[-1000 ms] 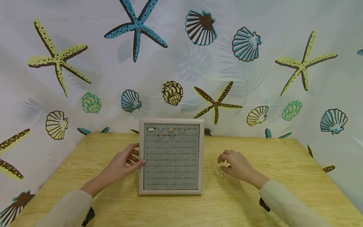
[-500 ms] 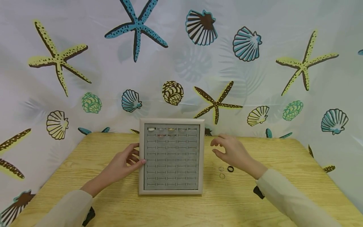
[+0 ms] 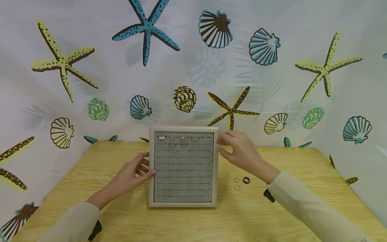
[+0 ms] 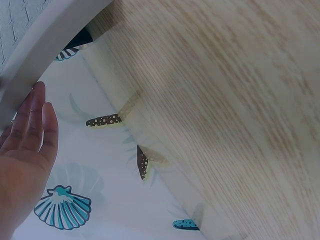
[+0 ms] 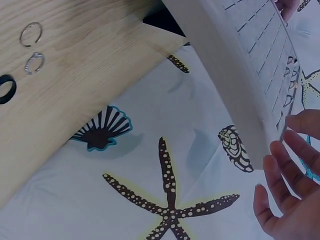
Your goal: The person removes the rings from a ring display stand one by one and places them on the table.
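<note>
A ring display board (image 3: 183, 168) with a pale frame and grey slotted face stands upright on the table. Several rings (image 3: 182, 137) fill slots in its upper two rows. My left hand (image 3: 130, 173) grips the board's left edge, thumb in front and fingers behind, as the left wrist view also shows. My right hand (image 3: 242, 151) is at the upper right edge, its thumb and fingers loosely bent near the frame (image 5: 235, 85). Whether the tips touch it is unclear, and no ring shows between them. On the table to the right lie a black ring (image 3: 246, 180) and two silver rings (image 3: 237, 184).
The wood-grain table (image 3: 121, 218) spreads around the board. Behind it hangs a white cloth (image 3: 115, 74) printed with starfish and shells. A dark support piece (image 5: 165, 20) shows behind the board in the right wrist view.
My right hand has moved up and left from above the loose rings to the board's upper right edge, uncovering the black ring. My left hand and the board have stayed put.
</note>
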Demonstrator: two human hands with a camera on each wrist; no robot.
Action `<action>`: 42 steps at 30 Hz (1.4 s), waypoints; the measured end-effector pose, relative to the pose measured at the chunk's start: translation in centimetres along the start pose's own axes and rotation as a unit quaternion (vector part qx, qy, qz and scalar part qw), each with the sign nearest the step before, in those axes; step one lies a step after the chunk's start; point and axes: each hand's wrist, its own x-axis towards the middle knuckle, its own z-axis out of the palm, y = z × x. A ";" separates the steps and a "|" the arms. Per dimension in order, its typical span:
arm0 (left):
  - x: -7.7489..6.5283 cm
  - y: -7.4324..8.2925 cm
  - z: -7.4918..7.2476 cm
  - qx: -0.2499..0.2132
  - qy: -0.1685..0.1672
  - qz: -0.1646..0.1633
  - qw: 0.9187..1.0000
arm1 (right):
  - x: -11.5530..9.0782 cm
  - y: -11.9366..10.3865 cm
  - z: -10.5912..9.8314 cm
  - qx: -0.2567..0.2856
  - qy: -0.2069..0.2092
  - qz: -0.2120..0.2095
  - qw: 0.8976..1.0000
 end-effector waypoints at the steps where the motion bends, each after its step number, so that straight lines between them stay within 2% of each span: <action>1: 0.0 0.0 0.0 0.000 0.000 0.001 1.000 | 0.2 -0.1 0.0 0.000 0.005 -0.002 1.000; 8: 0.0 0.0 0.0 0.003 0.003 0.005 1.000 | 1.5 -1.0 0.8 0.007 0.024 -0.013 1.000; 16: 0.0 0.3 0.0 0.004 0.002 0.002 1.000 | 2.6 -2.0 1.9 -0.046 0.031 -0.010 0.998; 24: 0.0 0.3 -0.1 -0.006 -0.001 0.000 1.000 | 3.6 -2.7 2.9 -0.047 0.039 -0.005 0.998; 34: 0.0 0.2 0.0 -0.006 0.000 0.000 1.000 | 3.9 -3.1 4.2 -0.064 0.069 0.021 0.995; 42: -0.1 0.3 0.1 -0.008 0.003 0.001 1.000 | 4.0 -3.3 4.5 -0.069 0.080 0.032 0.994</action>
